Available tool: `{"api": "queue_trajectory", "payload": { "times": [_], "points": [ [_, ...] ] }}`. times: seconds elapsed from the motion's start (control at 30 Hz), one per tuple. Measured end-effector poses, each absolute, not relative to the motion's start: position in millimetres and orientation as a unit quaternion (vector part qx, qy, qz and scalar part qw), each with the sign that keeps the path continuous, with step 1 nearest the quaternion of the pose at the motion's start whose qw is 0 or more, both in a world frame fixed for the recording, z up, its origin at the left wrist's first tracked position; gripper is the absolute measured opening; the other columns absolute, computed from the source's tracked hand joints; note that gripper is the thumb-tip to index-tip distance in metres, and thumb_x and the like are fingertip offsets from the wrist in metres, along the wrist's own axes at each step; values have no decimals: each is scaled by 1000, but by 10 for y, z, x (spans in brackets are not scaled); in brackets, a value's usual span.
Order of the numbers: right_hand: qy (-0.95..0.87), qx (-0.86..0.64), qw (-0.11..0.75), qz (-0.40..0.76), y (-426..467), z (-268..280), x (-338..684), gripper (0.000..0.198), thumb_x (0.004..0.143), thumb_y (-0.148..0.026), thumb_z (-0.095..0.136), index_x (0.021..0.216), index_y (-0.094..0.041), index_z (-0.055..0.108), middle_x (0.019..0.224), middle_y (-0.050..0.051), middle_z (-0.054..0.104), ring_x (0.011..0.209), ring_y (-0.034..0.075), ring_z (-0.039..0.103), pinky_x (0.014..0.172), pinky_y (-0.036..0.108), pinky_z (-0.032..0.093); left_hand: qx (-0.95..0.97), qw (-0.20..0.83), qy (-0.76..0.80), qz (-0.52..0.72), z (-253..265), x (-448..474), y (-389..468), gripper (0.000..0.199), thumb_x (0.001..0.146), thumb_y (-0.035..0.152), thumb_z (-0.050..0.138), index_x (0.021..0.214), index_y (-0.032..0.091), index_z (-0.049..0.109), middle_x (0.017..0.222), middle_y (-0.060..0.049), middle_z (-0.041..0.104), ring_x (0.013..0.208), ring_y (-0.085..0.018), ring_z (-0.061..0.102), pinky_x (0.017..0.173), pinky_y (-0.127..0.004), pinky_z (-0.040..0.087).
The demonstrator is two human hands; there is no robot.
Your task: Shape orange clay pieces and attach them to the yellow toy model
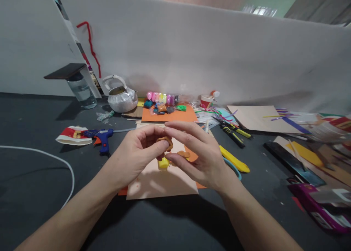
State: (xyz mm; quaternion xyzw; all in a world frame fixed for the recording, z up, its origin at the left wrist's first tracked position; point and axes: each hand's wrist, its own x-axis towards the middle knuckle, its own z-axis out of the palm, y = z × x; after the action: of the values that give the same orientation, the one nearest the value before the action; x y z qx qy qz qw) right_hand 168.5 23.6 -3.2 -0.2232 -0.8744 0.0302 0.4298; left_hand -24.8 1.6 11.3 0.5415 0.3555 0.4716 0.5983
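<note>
Fingers of the left hand pinch a brown clay piece between thumb and forefinger, above a pale sheet. Just to its right, the right hand curves with thumb and fingers spread apart; I cannot tell whether a fingertip touches the piece. Below the pinch shows a yellow block, with another brown lump to its right. Beyond lie a blue glue gun at left and, farther back, wrapped clay packets on an orange sheet.
</note>
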Motion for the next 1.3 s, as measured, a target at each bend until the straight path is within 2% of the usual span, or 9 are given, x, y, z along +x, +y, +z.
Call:
{"api": "queue_trajectory", "payload": {
  "times": [0.13,0.3,0.5,0.67,0.77,0.93,1.13,1.23,1.3],
  "points": [
    [-886,-209,409,70,222,-8,1690,32,97,-24,69,128,-19,66,135,17,67,126,23,66,101,40,60,555,608,360,439,144,-258,4,8,90,14,67,89,18,73,83,3,67,75,-9,59,71,-19,50],
    [-887,-203,409,74,225,-9,1681,23,97,-26,69,119,-21,67,134,15,68,123,23,67,98,41,62,570,621,352,408,149,-272,-1,14,90,11,62,93,19,73,84,3,63,75,-10,57,71,-19,49],
    [-873,-218,425,95,190,6,1676,24,97,-24,70,120,-22,67,132,14,68,122,24,68,101,42,60,597,619,334,385,129,-341,38,15,90,13,61,93,22,73,87,2,63,78,-11,58,72,-20,50],
    [-855,-217,464,85,216,-9,1690,27,95,-20,71,122,-21,66,129,14,69,120,23,68,101,42,60,530,637,344,442,130,-402,46,17,92,28,68,106,26,78,93,0,73,80,-13,68,73,-22,56],
    [-849,-220,474,83,213,-12,1687,28,94,-20,72,122,-21,67,129,14,69,121,23,68,101,41,60,524,622,360,458,139,-406,41,16,93,36,70,102,26,79,89,0,73,79,-13,69,70,-21,57],
    [-845,-221,481,76,172,5,1681,32,93,-19,72,125,-22,67,131,13,68,122,24,68,102,41,59,565,627,347,408,132,-369,17,19,95,39,68,89,22,74,76,2,66,68,-9,60,63,-17,52],
    [-854,-221,470,39,156,3,1681,31,95,-19,71,125,-19,65,130,15,68,118,23,68,99,39,60,598,570,395,402,163,-324,-41,28,98,32,62,72,20,62,68,5,56,62,-8,51,56,-16,45],
    [-852,-223,470,61,143,7,1659,38,95,-28,73,130,-18,62,129,14,69,117,23,68,97,38,60,622,512,430,407,189,-302,-66,20,96,23,59,78,22,67,70,7,56,61,-7,50,56,-16,43],
    [-843,-239,472,92,121,17,1641,39,95,-31,74,129,-16,62,120,12,72,111,21,69,93,35,60,643,462,450,412,197,-294,-79,17,94,19,58,83,23,70,72,8,61,64,-7,54,57,-17,43]
  ]
}}
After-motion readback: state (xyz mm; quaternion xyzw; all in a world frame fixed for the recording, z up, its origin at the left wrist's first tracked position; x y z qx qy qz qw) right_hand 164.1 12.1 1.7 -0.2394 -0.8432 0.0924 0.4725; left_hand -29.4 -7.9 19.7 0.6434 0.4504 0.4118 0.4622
